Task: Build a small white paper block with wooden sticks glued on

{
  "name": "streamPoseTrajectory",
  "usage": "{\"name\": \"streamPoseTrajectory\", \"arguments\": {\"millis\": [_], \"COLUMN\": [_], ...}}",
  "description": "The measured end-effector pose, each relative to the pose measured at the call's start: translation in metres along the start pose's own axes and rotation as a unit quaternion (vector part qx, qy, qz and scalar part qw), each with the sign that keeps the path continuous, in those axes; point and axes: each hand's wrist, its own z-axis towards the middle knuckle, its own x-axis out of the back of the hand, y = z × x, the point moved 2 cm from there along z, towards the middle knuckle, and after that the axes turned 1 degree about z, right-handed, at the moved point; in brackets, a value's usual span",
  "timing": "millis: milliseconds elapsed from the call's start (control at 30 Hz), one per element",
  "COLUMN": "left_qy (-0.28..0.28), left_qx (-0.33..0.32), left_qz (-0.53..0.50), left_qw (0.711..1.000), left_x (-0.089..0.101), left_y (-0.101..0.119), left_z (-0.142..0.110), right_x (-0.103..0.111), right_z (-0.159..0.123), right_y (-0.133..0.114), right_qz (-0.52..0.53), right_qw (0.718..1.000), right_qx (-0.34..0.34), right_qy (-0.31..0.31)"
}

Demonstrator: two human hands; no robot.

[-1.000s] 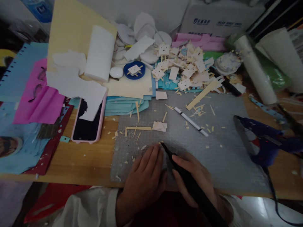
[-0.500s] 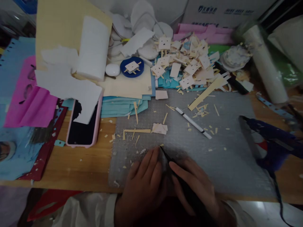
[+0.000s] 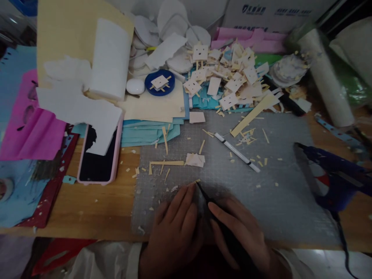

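My left hand (image 3: 176, 221) rests on the grey cutting mat (image 3: 290, 162), its fingers together and pressing down a small cream paper strip (image 3: 197, 181); most of the strip is hidden. Closed around a slim black pointed tool (image 3: 229, 236) is my right hand (image 3: 241, 221). The tool's tip meets the strip beside my left fingertips; its exact kind is unclear in the dim light. Just beyond my hands lie a crumpled whitish paper piece (image 3: 195, 159), a long cream strip (image 3: 167, 163) and several thin offcuts. A white pen (image 3: 236, 152) lies slantwise farther right.
Small paper figures with drawn faces (image 3: 229, 101) are heaped at the back. A blue lid (image 3: 170, 85) holds one more. At left are a phone (image 3: 99, 166) under torn white paper and a white roll (image 3: 110, 58). A dark blue glue gun (image 3: 334, 170) lies at right.
The view has shifted slightly, so things at left appear a little farther left. The cream strip at my left fingertips shows more now. Both hands keep nearly the same place.
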Motion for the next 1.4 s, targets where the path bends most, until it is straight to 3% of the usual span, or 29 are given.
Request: {"name": "streamPoseTrajectory", "arguments": {"millis": [500, 1000, 1067, 1233, 1400], "left_qy": [-0.002, -0.001, -0.005, 0.011, 0.098], "left_qx": [-0.019, -0.024, -0.021, -0.018, 0.059], "left_qz": [0.026, 0.051, 0.034, -0.06, -0.219], "left_qw": [0.999, 0.998, 0.999, 0.998, 0.969], "left_x": [-0.001, 0.0, 0.003, 0.009, 0.01], "left_y": [0.001, 0.005, 0.003, -0.005, -0.02], "left_z": [0.003, 0.005, 0.005, -0.001, -0.006], "right_x": [-0.001, -0.001, 0.001, 0.016, 0.044], "right_z": [0.001, -0.009, -0.015, -0.033, -0.041], "right_y": [0.0, 0.001, 0.003, 0.014, 0.041], "right_qz": [0.058, -0.01, -0.001, -0.064, -0.186], "right_qw": [0.998, 1.0, 1.0, 0.984, 0.948], "right_qx": [-0.014, 0.009, 0.002, -0.081, -0.134], "right_qy": [0.008, 0.009, 0.027, 0.147, 0.221]}}
